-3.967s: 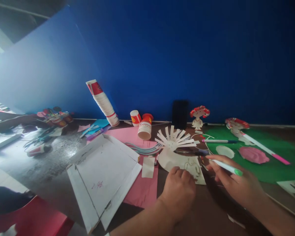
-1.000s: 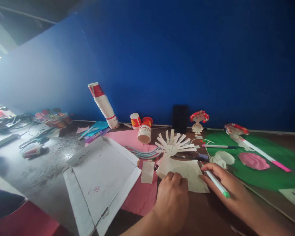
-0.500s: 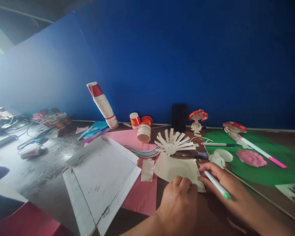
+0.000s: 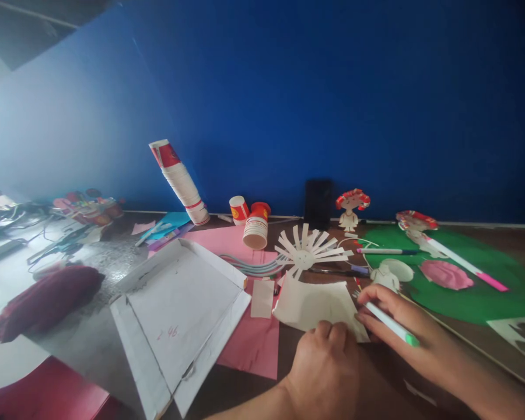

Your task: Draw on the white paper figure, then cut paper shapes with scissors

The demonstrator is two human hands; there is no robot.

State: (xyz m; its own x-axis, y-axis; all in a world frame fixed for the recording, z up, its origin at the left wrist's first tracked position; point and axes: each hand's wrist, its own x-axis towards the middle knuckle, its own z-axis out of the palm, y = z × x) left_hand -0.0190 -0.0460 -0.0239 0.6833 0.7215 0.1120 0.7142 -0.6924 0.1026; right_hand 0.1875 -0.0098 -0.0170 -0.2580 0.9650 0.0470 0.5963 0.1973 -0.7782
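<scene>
My left hand (image 4: 324, 361) is closed, knuckles up, at the near edge of a piece of cream paper (image 4: 312, 300); its fingertips are hidden beneath it. My right hand (image 4: 402, 324) holds a white marker (image 4: 389, 324) between thumb and fingers. The marker's green end points toward me, while its other end is hidden behind the fingers at the paper's right edge. Just beyond the paper lies a white paper cutout with fringe-like strips (image 4: 304, 256). A small cream paper strip (image 4: 262, 298) is left of the paper.
A folded white cardboard tray (image 4: 181, 309) lies left over pink paper (image 4: 249, 356). Behind stand a leaning stack of paper cups (image 4: 181, 184) and a paper doll (image 4: 350, 210). Green paper (image 4: 455, 303) at right bears a pink-ended marker (image 4: 468, 262). A maroon fuzzy object (image 4: 50, 300) is far left.
The maroon fuzzy object has come farther into view at the left. The marker's green end has shifted slightly right. Both hands stay at the paper, and the view has tilted slightly.
</scene>
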